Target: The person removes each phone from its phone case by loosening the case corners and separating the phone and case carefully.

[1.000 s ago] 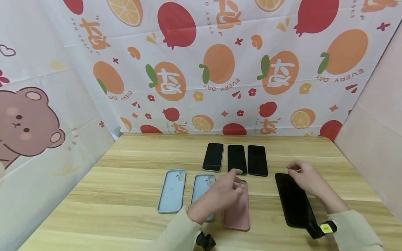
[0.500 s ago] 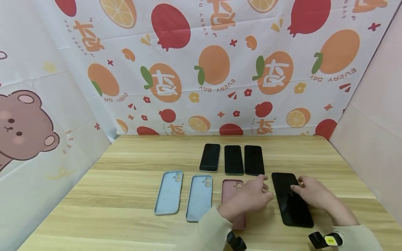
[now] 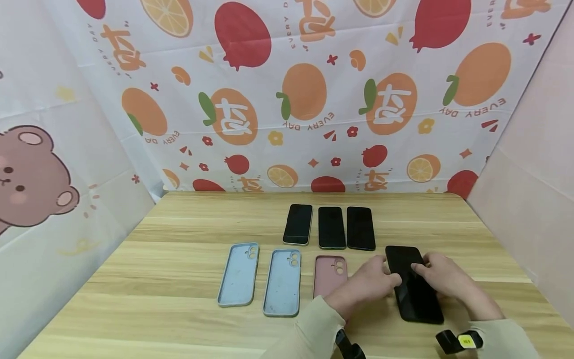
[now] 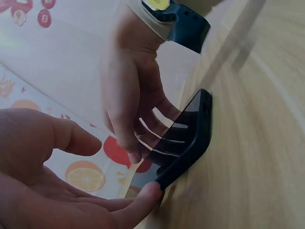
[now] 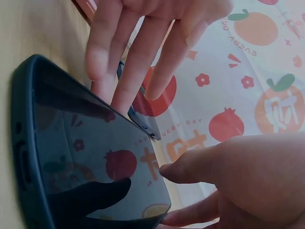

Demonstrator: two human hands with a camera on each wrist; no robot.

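A black phone in a black case (image 3: pixel 419 301) lies screen up on the table at the right. My left hand (image 3: pixel 371 280) is at its left long edge; in the left wrist view a fingertip (image 4: pixel 151 190) touches the case's side while the thumb stays apart from it. From the other side my right hand (image 3: pixel 445 275) grips the phone's right edge, thumb over the screen side and fingers along the far side. In the right wrist view the left fingers reach down nearly straight beside the glossy screen (image 5: pixel 95 148). A pink phone case (image 3: pixel 329 274) is partly hidden behind my left forearm.
Two light blue phone cases (image 3: pixel 239 274) lie open side up on the left of the wooden table (image 3: pixel 148 279). Behind the cases, a row of three dark phones (image 3: pixel 332 228) lies flat. Printed cloth (image 3: pixel 305 149) hangs along the table's back edge.
My left hand has moved right, from over the pink case to the black phone's left edge. The right hand has shifted from the phone's top corner down along its right edge.
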